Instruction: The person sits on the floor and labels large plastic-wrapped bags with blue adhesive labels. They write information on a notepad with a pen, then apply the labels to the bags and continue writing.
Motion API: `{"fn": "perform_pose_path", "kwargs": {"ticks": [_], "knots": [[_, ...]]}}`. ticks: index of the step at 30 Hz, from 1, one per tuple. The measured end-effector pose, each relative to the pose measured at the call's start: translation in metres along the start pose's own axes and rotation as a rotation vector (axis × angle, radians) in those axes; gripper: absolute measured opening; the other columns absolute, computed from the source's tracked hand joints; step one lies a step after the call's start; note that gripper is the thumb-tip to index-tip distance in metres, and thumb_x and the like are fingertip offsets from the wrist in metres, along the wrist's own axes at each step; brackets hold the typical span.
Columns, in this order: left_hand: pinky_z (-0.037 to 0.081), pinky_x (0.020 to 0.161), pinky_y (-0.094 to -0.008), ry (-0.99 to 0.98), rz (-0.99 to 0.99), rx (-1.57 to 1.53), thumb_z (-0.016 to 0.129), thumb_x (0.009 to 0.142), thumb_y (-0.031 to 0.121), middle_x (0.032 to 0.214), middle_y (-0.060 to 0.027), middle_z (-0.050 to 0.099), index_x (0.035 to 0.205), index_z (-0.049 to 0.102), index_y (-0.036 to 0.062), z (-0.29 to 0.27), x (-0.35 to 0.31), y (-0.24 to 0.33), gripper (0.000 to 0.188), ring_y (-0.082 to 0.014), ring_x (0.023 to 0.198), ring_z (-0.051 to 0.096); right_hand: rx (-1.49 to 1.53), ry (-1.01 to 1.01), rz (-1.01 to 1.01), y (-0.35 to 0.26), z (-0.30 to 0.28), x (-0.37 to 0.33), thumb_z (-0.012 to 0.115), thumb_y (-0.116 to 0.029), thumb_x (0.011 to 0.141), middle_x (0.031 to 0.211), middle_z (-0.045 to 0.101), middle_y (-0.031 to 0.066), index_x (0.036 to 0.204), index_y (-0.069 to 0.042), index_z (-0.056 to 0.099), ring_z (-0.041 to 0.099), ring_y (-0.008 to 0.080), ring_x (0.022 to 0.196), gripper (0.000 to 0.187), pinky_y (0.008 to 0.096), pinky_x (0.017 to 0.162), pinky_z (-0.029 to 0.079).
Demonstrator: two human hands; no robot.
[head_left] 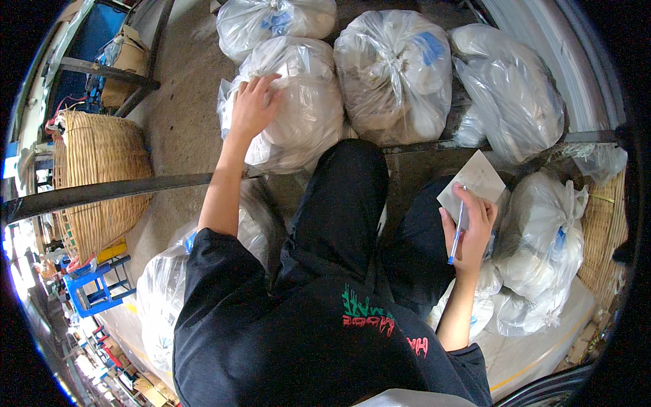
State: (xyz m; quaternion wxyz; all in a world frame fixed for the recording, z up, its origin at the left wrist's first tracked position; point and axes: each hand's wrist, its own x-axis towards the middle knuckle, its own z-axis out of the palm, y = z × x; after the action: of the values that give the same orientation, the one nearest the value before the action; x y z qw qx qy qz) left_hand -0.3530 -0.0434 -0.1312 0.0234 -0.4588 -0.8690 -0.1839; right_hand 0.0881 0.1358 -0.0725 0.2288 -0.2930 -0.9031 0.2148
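Note:
My left hand [255,107] rests with fingers spread on a clear plastic bag [298,112] stuffed with pale contents. In my right hand [475,227], above my thigh, I grip a pen [460,230] with a blue end together with a greyish-white square card [477,182]. The card sticks out past my fingertips, its face tilted up. What fills the bags is blurred by the plastic.
More filled clear bags stand ahead, such as a knotted bag [393,74], and a bag [542,237] at my right. A dark metal bar [115,195] crosses at left near a wicker basket [102,163] and a blue stool [102,288].

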Motion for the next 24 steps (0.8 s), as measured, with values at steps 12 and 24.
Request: {"fn": "perform_pose_path", "kwargs": {"ticks": [12, 24], "knots": [[0.039, 0.102, -0.0498, 0.155, 0.082, 0.263, 0.059, 0.087, 0.011, 0.121, -0.0110, 0.059, 0.121, 0.063, 0.0187, 0.007, -0.014, -0.013, 0.035, -0.0364, 0.123, 0.048, -0.025, -0.043, -0.005, 0.002, 0.001, 0.001, 0.081, -0.010, 0.073, 0.120, 0.069, 0.0080, 0.116, -0.007, 0.064, 0.061, 0.0273, 0.104, 0.047, 0.0389, 0.097, 0.036], [0.032, 0.112, -0.0524, -0.036, -0.064, 0.291, 0.060, 0.070, 0.006, 0.137, -0.0043, 0.057, 0.135, 0.054, 0.0159, 0.006, -0.010, -0.001, 0.066, -0.0361, 0.129, 0.046, -0.039, -0.052, 0.005, -0.001, 0.006, 0.004, 0.080, -0.010, 0.074, 0.121, 0.069, 0.0075, 0.115, -0.008, 0.064, 0.059, 0.0291, 0.102, 0.045, 0.0393, 0.097, 0.037]]}}
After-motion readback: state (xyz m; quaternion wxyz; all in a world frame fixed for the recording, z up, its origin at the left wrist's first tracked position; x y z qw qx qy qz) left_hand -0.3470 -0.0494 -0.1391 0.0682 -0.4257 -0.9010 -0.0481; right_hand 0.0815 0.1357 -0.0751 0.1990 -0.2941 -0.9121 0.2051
